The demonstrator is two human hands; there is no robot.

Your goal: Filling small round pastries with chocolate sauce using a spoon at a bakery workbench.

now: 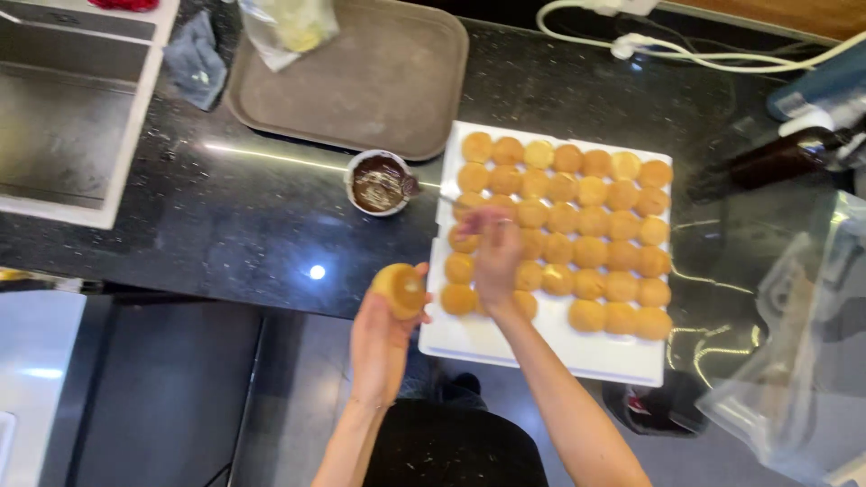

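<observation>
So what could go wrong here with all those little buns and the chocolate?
The white tray sticks out past the edge of the black counter, so leaning on that end might tip it and the round buns. The left hand holds one bun over the floor, where it could drop. The right hand moves near the small chocolate bowl, which a knock could spill.

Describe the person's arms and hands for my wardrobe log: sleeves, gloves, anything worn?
Both forearms are bare, with no sleeves in view. The left hand and right hand wear no gloves. No watch or bracelet shows at either wrist; the right hand is blurred, so rings cannot be judged.
</observation>
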